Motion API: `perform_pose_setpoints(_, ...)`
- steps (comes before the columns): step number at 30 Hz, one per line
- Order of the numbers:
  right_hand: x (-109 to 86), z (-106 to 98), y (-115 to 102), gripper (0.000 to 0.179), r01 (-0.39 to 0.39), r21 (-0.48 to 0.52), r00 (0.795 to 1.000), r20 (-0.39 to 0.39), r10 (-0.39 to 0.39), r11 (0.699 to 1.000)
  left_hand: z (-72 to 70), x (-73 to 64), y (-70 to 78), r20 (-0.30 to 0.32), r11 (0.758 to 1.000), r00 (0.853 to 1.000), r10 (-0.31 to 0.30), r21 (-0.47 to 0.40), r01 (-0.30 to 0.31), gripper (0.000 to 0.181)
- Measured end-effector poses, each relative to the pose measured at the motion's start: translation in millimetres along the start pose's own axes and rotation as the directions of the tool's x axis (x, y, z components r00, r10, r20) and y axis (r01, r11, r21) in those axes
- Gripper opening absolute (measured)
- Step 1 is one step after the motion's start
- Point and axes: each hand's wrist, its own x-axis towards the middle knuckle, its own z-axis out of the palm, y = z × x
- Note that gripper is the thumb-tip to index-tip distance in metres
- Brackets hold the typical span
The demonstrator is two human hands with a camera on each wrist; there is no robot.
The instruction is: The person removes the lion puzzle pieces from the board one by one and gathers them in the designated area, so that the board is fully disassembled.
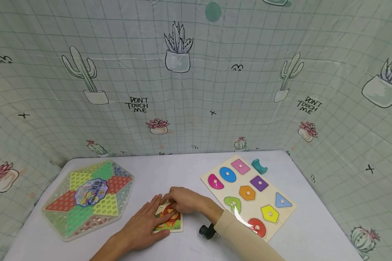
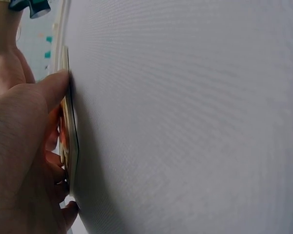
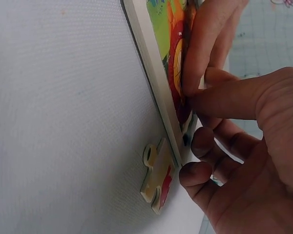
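Observation:
A small jigsaw puzzle (image 1: 170,223) with an orange and red cartoon animal lies in a pale tray at the table's front middle. My left hand (image 1: 143,224) rests on it from the left, fingers stretched across the picture, its thumb (image 2: 56,87) at the tray's edge. Bent over the far right corner is my right hand (image 1: 186,199). Its thumb (image 3: 229,100) touches the picture close to a left finger, with the other fingers curled by the tray's end; I cannot tell whether they pinch a piece. A loose puzzle piece (image 3: 158,175) lies on the table beside the tray, below these fingers.
At the left lies a hexagonal marble-game board (image 1: 88,199) with a coloured star, under clear plastic. A wooden peg puzzle (image 1: 248,206) with coloured shapes lies at the right, near my right forearm. Behind it sits a teal curved block (image 1: 259,166). A patterned curtain (image 1: 196,90) hangs behind the table.

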Motion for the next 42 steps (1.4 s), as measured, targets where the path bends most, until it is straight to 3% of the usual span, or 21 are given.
perform_pose_setpoints(14, -3.4, 0.9, 2.0, 0.032, -0.015, 0.027, 0.998, -0.060, 0.016, 1.000, -3.0, -1.2, 2.0, 0.013, 1.000, 1.000, -0.002, -0.017, 0.002, 0.059)
perform_pose_setpoints(25, -3.1, 0.8, 2.8, 0.030, 0.029, 0.025, 0.996, -0.087, -0.027, 0.999, -2.3, -0.2, 0.9, 0.031, 1.000, 1.000, -0.004, -0.021, 0.005, 0.059)
perform_pose_setpoints(35, -7.4, -4.2, 3.8, 0.027, 0.033, 0.116, 0.991, -0.135, -0.017, 0.993, -1.1, 0.7, -0.8, 0.059, 1.000, 0.998, -0.015, -0.020, 0.016, 0.061)
perform_pose_setpoints(42, -21.0, -20.2, 11.3, 0.023, 0.025, 0.222, 0.986, -0.166, 0.013, 0.975, 0.1, 1.2, -1.9, 0.070, 1.000, 0.997, -0.024, 0.001, 0.024, 0.064)
